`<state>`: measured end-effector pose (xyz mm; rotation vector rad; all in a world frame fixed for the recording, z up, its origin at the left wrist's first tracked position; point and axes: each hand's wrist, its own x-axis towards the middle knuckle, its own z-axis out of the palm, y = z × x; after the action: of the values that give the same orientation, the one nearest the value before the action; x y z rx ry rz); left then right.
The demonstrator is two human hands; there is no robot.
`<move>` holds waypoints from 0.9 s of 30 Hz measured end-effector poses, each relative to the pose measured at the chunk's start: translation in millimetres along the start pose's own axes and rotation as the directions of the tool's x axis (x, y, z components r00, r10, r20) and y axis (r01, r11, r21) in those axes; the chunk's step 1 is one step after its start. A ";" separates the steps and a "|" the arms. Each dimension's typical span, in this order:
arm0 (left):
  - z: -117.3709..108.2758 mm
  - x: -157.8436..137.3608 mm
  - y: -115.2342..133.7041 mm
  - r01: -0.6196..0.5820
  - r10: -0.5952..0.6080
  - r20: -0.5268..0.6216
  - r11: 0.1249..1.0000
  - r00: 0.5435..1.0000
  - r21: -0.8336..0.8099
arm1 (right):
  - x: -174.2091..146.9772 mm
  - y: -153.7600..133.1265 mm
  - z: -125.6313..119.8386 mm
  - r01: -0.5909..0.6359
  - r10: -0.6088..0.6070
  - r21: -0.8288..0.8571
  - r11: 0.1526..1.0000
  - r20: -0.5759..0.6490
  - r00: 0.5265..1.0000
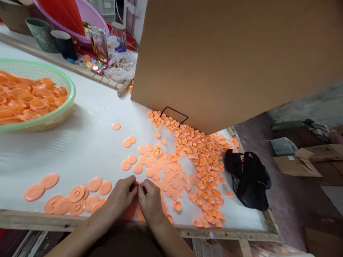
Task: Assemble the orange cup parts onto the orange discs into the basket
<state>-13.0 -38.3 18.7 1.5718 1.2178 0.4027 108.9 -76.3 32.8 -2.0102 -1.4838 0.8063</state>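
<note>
My left hand (124,192) and my right hand (150,200) meet near the front edge of the white table. Both are closed in a pinch, fingertips almost touching. A tiny bit of orange shows between the fingertips, but the fingers hide what it is. Flat orange plastic discs (76,194) lie to the left of my hands, some overlapping. More orange discs (167,175) spread just beyond my hands and under them. A large heap of small orange plastic cups (206,164) covers the table on the right. One single cup (177,206) sits beside my right hand.
A green-rimmed basket (70,89) full of larger orange pieces stands at left. A big cardboard sheet or box (227,60) rises over the back right. A black bag (248,180) rests at the right edge. Mugs (64,44) stand behind a wooden strip (88,73).
</note>
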 end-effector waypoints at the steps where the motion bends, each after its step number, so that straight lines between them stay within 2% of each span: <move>1: -0.5 -0.1 0.2 -0.014 0.014 0.004 1.000 1.000 0.009 | 6.4 0.4 -5.0 -0.030 0.026 0.046 0.998 0.073 0.997; 3: -11.9 2.9 3.1 -0.051 0.051 -0.034 0.998 0.998 0.020 | 27.9 0.9 -22.4 -0.088 0.062 0.121 0.989 0.205 0.977; 4: -25.4 5.9 6.0 -0.064 0.065 -0.088 0.998 0.994 0.016 | 42.2 0.9 -33.8 -0.085 0.056 0.137 0.987 0.199 0.978; 5: -45.2 9.6 9.7 -0.066 0.066 -0.174 0.998 0.983 0.007 | 58.2 0.8 -45.5 -0.057 0.039 0.127 0.990 0.143 0.989; 6: -71.3 13.7 14.0 -0.061 0.057 -0.288 0.998 0.956 -0.004 | 75.0 0.8 -56.4 -0.003 0.001 0.090 0.996 0.016 1.000; 7: -102.7 17.8 18.5 -0.050 0.037 -0.413 0.999 0.910 -0.020 | 91.9 1.0 -65.5 0.051 -0.050 0.016 0.999 -0.098 0.994; 8: -137.8 21.4 22.6 -0.039 0.019 -0.554 0.999 0.832 -0.023 | 107.8 1.4 -72.0 0.069 -0.081 -0.081 0.994 -0.148 0.986; 10: -208.9 25.0 27.2 -0.008 0.010 -0.765 1.000 0.644 0.006 | 133.1 2.1 -77.3 0.054 -0.090 -0.252 0.966 -0.137 0.987; 11: -239.2 24.1 26.6 0.019 -0.018 -0.809 1.000 0.587 -0.008 | 141.3 2.1 -77.2 0.038 -0.077 -0.321 0.946 -0.109 0.991; 12: -262.6 21.0 23.2 0.057 -0.030 -0.831 0.998 0.555 0.002 | 146.3 1.9 -76.3 0.027 -0.063 -0.375 0.926 -0.086 0.994; 13: -277.0 15.8 17.0 0.103 -0.026 -0.837 0.994 0.546 0.037 | 148.5 1.6 -75.1 0.020 -0.054 -0.420 0.907 -0.069 0.996; 14: -281.4 8.9 7.9 0.140 0.004 -0.819 0.985 0.574 0.103 | 148.3 1.2 -74.0 0.017 -0.049 -0.456 0.890 -0.059 0.997; 15: -275.7 0.5 -3.6 0.149 0.059 -0.770 0.969 0.635 0.196 | 146.4 0.9 -73.3 0.016 -0.049 -0.486 0.874 -0.056 0.997; 16: -260.9 -9.1 -16.8 0.112 0.133 -0.678 0.946 0.723 0.305 | 143.5 0.7 -72.9 0.017 -0.054 -0.515 0.857 -0.056 0.997; 17: -238.9 -19.2 -30.3 0.031 0.211 -0.541 0.914 0.814 0.404 | 140.3 0.7 -72.9 0.019 -0.061 -0.544 0.839 -0.059 0.996; 18: -212.2 -29.3 -43.0 -0.091 0.283 -0.369 0.884 0.885 0.459 | 137.0 0.8 -72.9 0.021 -0.069 -0.575 0.818 -0.061 0.996; 19: -183.5 -38.4 -53.6 -0.212 0.344 -0.188 0.839 0.920 0.501 | 134.2 0.9 -73.1 0.022 -0.074 -0.605 0.796 -0.061 0.995; 20: -155.3 -45.3 -61.2 -0.273 0.383 -0.094 0.791 0.919 0.548 | 131.7 1.0 -73.4 0.021 -0.074 -0.634 0.773 -0.058 0.996; 22: -109.0 -49.2 -66.2 -0.315 0.419 -0.023 0.719 0.908 0.620 | 128.2 1.6 -74.0 0.021 -0.073 -0.676 0.737 -0.049 0.996; 24: -82.6 -38.6 -60.4 -0.262 0.421 -0.086 0.698 0.903 0.666 | 125.7 3.0 -75.0 0.016 -0.071 -0.692 0.722 -0.052 0.996; 27: -74.0 -11.9 -45.7 -0.156 0.408 -0.238 0.728 0.882 0.668 | 123.4 9.4 -78.0 -0.003 -0.064 -0.675 0.738 -0.074 0.995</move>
<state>-96.8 -13.3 11.4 2.3799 1.4965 0.5430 199.1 35.5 60.5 -2.4698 -1.9368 0.1277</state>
